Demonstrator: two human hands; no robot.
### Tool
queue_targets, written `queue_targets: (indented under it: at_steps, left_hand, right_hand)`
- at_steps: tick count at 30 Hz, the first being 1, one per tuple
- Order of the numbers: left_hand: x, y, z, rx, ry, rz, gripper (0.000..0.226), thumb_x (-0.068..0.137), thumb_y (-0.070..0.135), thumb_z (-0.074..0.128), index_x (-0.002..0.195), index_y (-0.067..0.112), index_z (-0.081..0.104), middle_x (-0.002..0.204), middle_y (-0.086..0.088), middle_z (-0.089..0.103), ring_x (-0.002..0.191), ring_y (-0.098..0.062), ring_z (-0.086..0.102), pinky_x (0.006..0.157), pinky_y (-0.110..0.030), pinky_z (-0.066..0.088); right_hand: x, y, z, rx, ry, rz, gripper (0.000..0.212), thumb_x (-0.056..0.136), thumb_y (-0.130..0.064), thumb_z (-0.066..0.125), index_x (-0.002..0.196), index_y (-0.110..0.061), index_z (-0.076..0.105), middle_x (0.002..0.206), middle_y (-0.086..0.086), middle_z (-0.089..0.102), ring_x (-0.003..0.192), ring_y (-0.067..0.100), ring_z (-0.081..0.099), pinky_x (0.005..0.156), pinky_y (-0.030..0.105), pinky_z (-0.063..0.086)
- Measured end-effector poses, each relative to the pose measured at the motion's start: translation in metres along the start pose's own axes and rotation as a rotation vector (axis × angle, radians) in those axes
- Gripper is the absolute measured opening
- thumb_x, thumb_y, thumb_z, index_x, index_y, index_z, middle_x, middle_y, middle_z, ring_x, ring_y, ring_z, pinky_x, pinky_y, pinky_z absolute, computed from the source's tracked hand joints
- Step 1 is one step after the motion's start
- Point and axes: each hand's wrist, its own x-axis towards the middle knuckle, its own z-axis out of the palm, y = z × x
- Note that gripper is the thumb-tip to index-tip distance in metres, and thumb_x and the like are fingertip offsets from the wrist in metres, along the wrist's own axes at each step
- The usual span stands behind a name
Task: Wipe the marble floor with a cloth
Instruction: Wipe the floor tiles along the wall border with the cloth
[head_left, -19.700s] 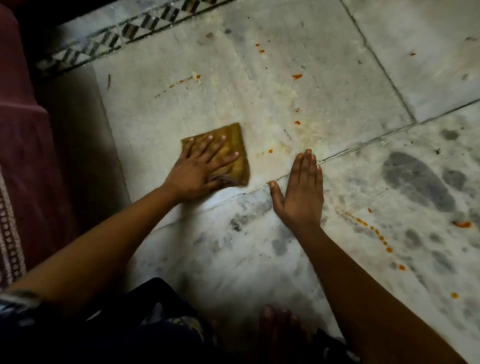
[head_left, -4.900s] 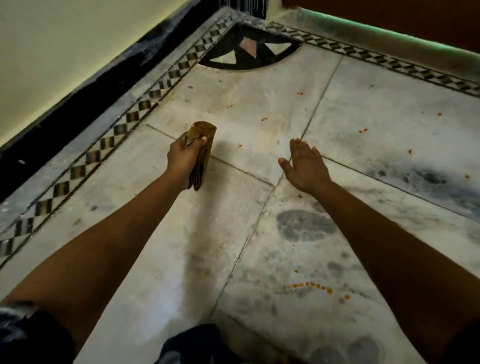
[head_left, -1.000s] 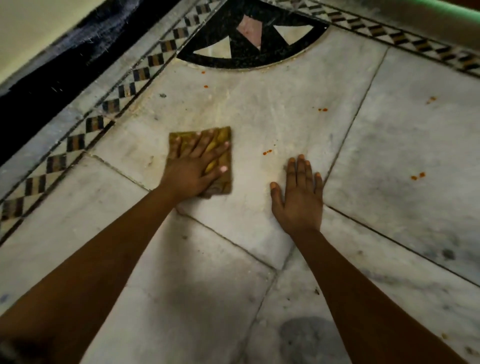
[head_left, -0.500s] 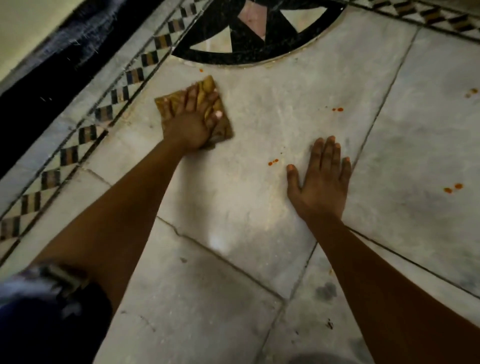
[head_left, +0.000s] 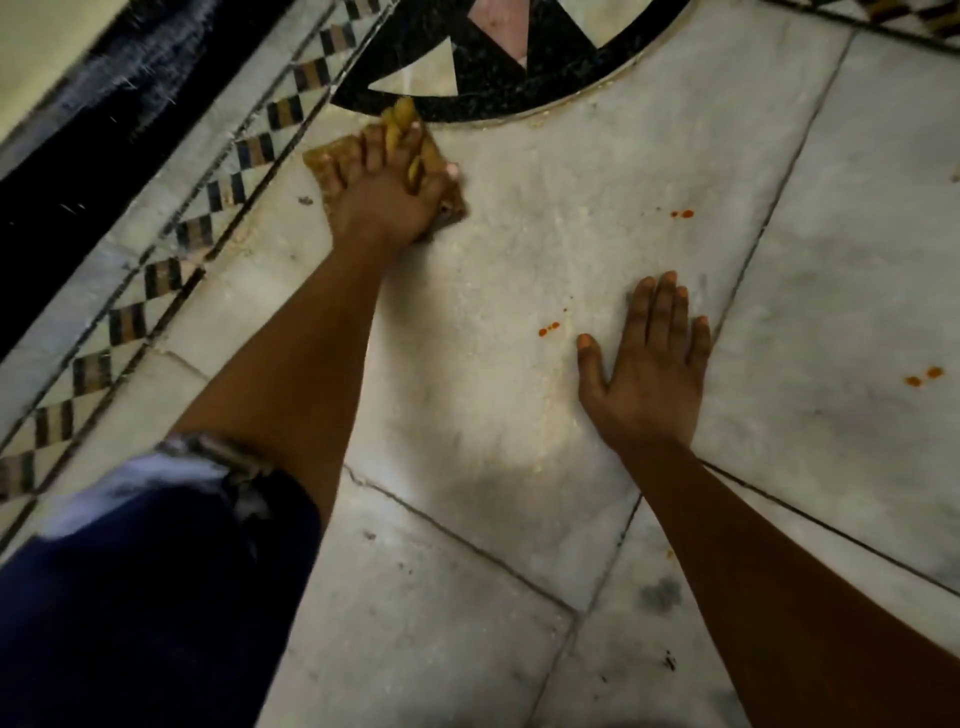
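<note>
Crumpled yellow cloth (head_left: 415, 156) pushed farther, left hand (head_left: 387, 200) pressing, speckled marble floor (head_left: 519, 260)

Checkered border strip (head_left: 156, 280), black inlay (head_left: 519, 78)

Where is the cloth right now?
Upper left of the head view, the cloth lies under the left hand, touching the black inlay.

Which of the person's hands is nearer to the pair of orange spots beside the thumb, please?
Right. The right hand lies flat just right of the orange spots; the left hand, gripping the cloth, is farther up-left by the black inlay.
</note>
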Motion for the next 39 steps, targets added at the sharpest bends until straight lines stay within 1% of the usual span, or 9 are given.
queue_targets:
  at_steps: [3,5,14,20,24,29,31,36,39]
  left_hand:
    - [-0.044,-0.017,0.006,0.064,0.011,0.256,0.074,0.084,0.075,0.023,0.148,0.039,0.010,0.159,-0.001,0.005,0.146,-0.023,0.000,0.114,-0.048,-0.006]
    - [-0.067,-0.042,0.007,0.075,0.030,0.306,0.076,0.080,0.075,0.021,0.147,0.040,0.013,0.158,0.000,0.010,0.146,-0.021,0.005,0.114,-0.047,-0.004]
    - [0.018,-0.012,-0.007,0.037,-0.001,0.010,0.072,0.088,0.069,0.024,0.149,0.037,0.006,0.159,-0.003,-0.001,0.145,-0.028,-0.001,0.112,-0.057,-0.008]
    - [-0.065,-0.039,0.005,0.099,-0.070,0.418,0.085,0.073,0.085,0.014,0.146,0.044,0.000,0.159,0.003,-0.005,0.145,-0.020,-0.006,0.113,-0.046,-0.010]
    - [-0.051,-0.082,0.001,0.056,0.006,0.235,0.086,0.073,0.084,0.012,0.147,0.042,0.003,0.159,0.000,-0.001,0.145,-0.024,-0.003,0.114,-0.049,-0.008]
    - [0.035,-0.047,-0.017,-0.082,-0.084,-0.049,0.080,0.083,0.075,0.028,0.148,0.038,0.002,0.159,-0.004,-0.009,0.144,-0.032,-0.010,0.111,-0.060,-0.008]
    - [0.034,-0.026,-0.020,-0.060,-0.095,-0.028,0.079,0.084,0.074,0.030,0.148,0.038,0.001,0.158,-0.005,-0.010,0.144,-0.032,-0.009,0.111,-0.059,-0.010]
    - [-0.059,-0.034,0.002,0.063,-0.056,0.317,0.089,0.073,0.084,0.020,0.147,0.041,-0.003,0.159,0.000,-0.006,0.145,-0.024,-0.006,0.113,-0.047,-0.008]
    - [-0.059,-0.061,0.001,0.094,-0.017,0.248,0.093,0.070,0.085,0.017,0.148,0.037,-0.001,0.159,-0.003,-0.001,0.145,-0.024,-0.002,0.114,-0.046,-0.006]
  right_hand:
    - [0.000,0.000,-0.001,-0.006,-0.006,0.006,0.080,0.088,-0.056,0.018,0.148,-0.005,0.015,0.155,0.017,0.015,0.144,0.028,0.013,0.116,0.043,0.004]
    - [0.000,0.000,-0.001,-0.004,-0.008,0.004,0.080,0.088,-0.056,0.016,0.149,-0.005,0.015,0.156,0.016,0.014,0.144,0.028,0.012,0.116,0.043,0.003]
    - [0.001,-0.001,0.002,0.009,0.015,-0.007,0.080,0.087,-0.057,0.014,0.149,-0.006,0.014,0.156,0.015,0.013,0.145,0.027,0.010,0.116,0.041,0.000]
    - [0.000,0.001,0.002,0.006,0.017,-0.004,0.080,0.087,-0.057,0.016,0.148,-0.006,0.014,0.156,0.016,0.014,0.144,0.027,0.011,0.115,0.041,0.000]
    - [0.001,0.001,0.002,0.009,0.016,-0.003,0.078,0.088,-0.055,0.020,0.148,-0.006,0.015,0.156,0.016,0.014,0.144,0.027,0.011,0.115,0.041,0.000]
    - [0.002,0.001,0.002,0.002,0.026,-0.003,0.079,0.087,-0.056,0.017,0.149,-0.007,0.016,0.156,0.015,0.014,0.144,0.027,0.011,0.115,0.040,0.000]
    - [0.002,0.000,0.003,0.006,0.033,-0.001,0.078,0.087,-0.055,0.018,0.148,-0.006,0.018,0.155,0.016,0.017,0.144,0.028,0.014,0.116,0.042,0.004]
    - [0.001,0.000,0.002,0.018,0.027,-0.001,0.077,0.088,-0.054,0.021,0.147,-0.005,0.023,0.154,0.018,0.021,0.143,0.030,0.019,0.115,0.044,0.008]
    - [0.001,0.001,0.002,0.023,0.025,0.003,0.077,0.088,-0.054,0.022,0.147,-0.005,0.023,0.153,0.018,0.021,0.143,0.030,0.019,0.115,0.044,0.007]
